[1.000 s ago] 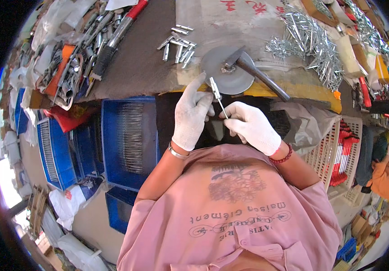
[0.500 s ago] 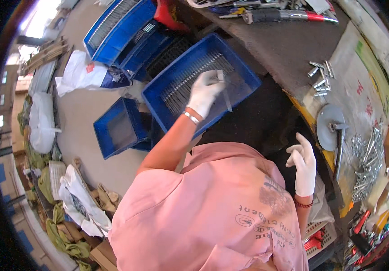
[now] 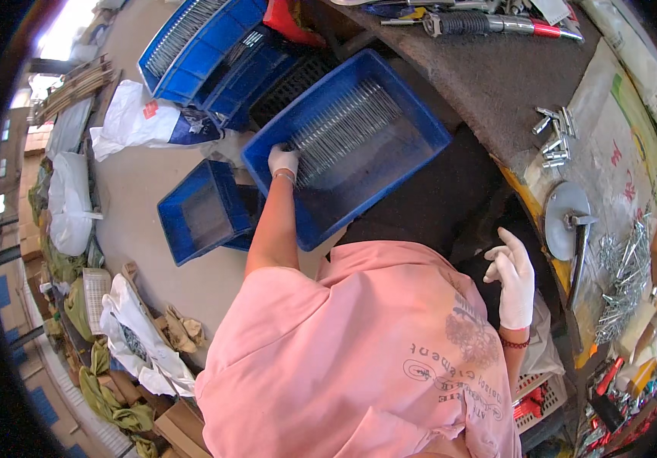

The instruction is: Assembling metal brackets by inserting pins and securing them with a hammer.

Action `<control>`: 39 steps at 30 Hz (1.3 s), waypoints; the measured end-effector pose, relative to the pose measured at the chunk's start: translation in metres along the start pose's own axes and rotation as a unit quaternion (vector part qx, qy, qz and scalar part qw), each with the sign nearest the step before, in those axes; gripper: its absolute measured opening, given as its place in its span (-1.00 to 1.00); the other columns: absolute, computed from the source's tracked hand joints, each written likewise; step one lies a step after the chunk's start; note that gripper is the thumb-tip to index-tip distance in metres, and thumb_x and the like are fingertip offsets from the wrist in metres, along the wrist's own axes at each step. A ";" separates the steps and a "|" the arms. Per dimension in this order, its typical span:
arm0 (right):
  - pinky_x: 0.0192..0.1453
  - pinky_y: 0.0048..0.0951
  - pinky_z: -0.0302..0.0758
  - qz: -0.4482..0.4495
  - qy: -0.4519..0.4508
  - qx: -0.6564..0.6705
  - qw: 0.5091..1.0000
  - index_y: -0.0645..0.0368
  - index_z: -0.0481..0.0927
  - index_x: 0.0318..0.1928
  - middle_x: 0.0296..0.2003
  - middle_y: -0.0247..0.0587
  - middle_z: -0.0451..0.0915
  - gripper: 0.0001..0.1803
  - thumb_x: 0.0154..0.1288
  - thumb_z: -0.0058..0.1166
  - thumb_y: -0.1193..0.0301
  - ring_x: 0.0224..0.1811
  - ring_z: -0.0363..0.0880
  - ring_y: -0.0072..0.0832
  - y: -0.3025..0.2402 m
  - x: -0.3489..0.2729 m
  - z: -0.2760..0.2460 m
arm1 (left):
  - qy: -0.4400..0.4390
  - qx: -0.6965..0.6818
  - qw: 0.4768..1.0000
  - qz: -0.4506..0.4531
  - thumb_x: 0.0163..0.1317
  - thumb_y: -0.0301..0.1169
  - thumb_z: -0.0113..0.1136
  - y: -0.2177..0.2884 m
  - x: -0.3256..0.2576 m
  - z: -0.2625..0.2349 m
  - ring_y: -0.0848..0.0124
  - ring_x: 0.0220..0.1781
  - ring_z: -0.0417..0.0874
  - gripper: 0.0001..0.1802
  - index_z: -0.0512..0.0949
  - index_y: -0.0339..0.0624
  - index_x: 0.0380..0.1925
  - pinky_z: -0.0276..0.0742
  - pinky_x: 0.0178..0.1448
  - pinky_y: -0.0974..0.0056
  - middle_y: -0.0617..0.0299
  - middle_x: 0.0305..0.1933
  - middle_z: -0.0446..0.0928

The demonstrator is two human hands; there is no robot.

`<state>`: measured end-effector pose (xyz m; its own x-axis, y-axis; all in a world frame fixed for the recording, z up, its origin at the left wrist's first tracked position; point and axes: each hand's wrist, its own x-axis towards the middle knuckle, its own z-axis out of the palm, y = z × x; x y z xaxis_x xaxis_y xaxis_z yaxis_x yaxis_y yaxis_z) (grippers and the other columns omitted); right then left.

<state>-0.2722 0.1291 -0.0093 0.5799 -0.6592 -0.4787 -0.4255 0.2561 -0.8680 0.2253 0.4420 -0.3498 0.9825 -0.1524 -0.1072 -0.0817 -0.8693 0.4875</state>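
Note:
My left hand (image 3: 284, 159), in a white glove, reaches into a large blue plastic bin (image 3: 422, 143), close against its left wall. A long row of thin metal rods (image 3: 347, 126) lies side by side in this bin, and the hand is at the row's near left end. Its fingertips are too hidden to show whether they grip anything. My right hand (image 3: 513, 278), also gloved, hovers beside the workbench edge with its fingers apart and nothing in them.
On the workbench (image 3: 489, 84) at right lie small metal cylinders (image 3: 555, 137), a grey disc with a lever (image 3: 567, 220), a pile of metal pins (image 3: 624, 286) and a red-banded power tool (image 3: 496, 24). A smaller blue bin (image 3: 198, 214) and stacked blue bins (image 3: 198, 53) stand at left.
My left hand has moved left and toward the bin's left wall. The flat strip seen at its fingers before no longer shows there. My right hand has barely moved.

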 end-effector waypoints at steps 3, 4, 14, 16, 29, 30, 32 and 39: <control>-0.22 -0.56 0.55 0.000 0.016 0.011 1.000 0.34 0.46 0.47 -0.14 -0.24 0.66 -0.45 0.55 -0.06 0.42 -0.35 0.54 -0.68 0.005 -0.003 -0.001 | -0.007 0.042 0.998 -0.040 0.19 -0.35 0.41 0.021 0.004 0.005 -0.17 0.30 0.69 -0.48 0.68 -0.29 0.17 0.57 0.39 0.01 -0.22 0.19 0.71; -0.22 -0.56 0.56 0.002 0.017 0.019 1.000 0.35 0.48 0.45 -0.14 -0.23 0.67 -0.46 0.54 -0.03 0.42 -0.35 0.55 -0.67 0.007 -0.003 -0.001 | 0.002 0.034 0.999 -0.019 0.19 -0.35 0.37 0.025 -0.006 0.003 -0.22 0.30 0.66 -0.49 0.68 -0.28 0.16 0.56 0.40 -0.01 -0.24 0.20 0.70; -0.17 -0.56 0.58 0.015 -0.019 0.038 0.999 0.19 0.61 0.31 -0.21 -0.38 0.68 -0.60 0.56 0.09 0.38 -0.32 0.57 -0.67 0.008 -0.007 -0.010 | 0.044 -0.299 0.897 0.322 0.45 -0.52 0.31 0.335 -0.101 -0.121 0.44 -0.06 0.70 -0.87 0.71 -0.30 -0.07 0.61 0.11 0.30 0.23 -0.11 0.71; -0.17 -0.53 0.58 -0.003 -0.028 0.045 0.999 0.20 0.65 0.25 -0.26 -0.40 0.67 -0.64 0.56 0.11 0.36 -0.31 0.58 -0.67 0.010 -0.009 -0.011 | -0.045 -0.258 0.858 0.443 0.34 -0.54 0.38 0.409 -0.146 -0.137 0.37 -0.08 0.73 -0.87 0.73 -0.26 -0.12 0.63 0.07 0.28 0.17 -0.13 0.72; 0.14 -0.25 0.67 -0.180 0.084 -0.156 0.968 0.19 0.74 0.05 -0.08 -0.07 0.77 -0.75 0.47 0.20 0.37 0.00 0.78 -0.22 0.006 -0.072 -0.070 | -0.141 0.004 0.733 0.666 0.19 -0.30 0.43 0.552 -0.258 -0.090 -0.03 -0.04 0.71 -0.85 0.72 -0.09 -0.32 0.64 0.03 -0.05 0.05 -0.13 0.66; 0.12 -0.24 0.67 -0.208 0.119 -0.147 0.960 0.18 0.75 0.02 -0.10 -0.08 0.77 -0.77 0.43 0.24 0.39 -0.04 0.78 -0.21 0.007 -0.080 -0.083 | -0.141 -0.006 0.720 0.679 0.18 -0.31 0.44 0.550 -0.255 -0.089 -0.03 -0.06 0.71 -0.85 0.72 -0.12 -0.34 0.63 0.01 -0.03 0.05 -0.14 0.66; 0.07 -0.18 0.66 -0.230 0.254 -0.175 0.923 0.12 0.76 -0.12 -0.15 -0.07 0.75 -0.81 0.39 0.29 0.29 -0.06 0.76 -0.11 0.008 -0.094 -0.114 | -0.159 -0.025 0.714 0.682 0.16 -0.35 0.47 0.546 -0.246 -0.093 0.01 -0.15 0.71 -0.84 0.72 -0.19 -0.36 0.61 -0.03 0.04 0.05 -0.21 0.64; -0.01 -0.20 0.64 -0.125 0.546 -0.552 0.617 -0.06 0.79 -0.19 -0.21 -0.28 0.60 -0.83 0.23 0.29 0.47 -0.08 0.67 -0.23 0.038 -0.065 -0.225 | -0.270 -0.133 0.661 0.688 0.13 -0.47 0.47 0.539 -0.286 -0.113 0.09 -0.20 0.71 -0.88 0.73 -0.19 -0.33 0.61 -0.05 0.11 0.09 -0.25 0.64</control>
<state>-0.4822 0.0223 0.0181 0.1666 -0.8183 0.5501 -0.9813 -0.1920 0.0116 -0.0806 0.0704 0.0417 -0.1985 -0.9202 0.3373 -0.7328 0.3679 0.5725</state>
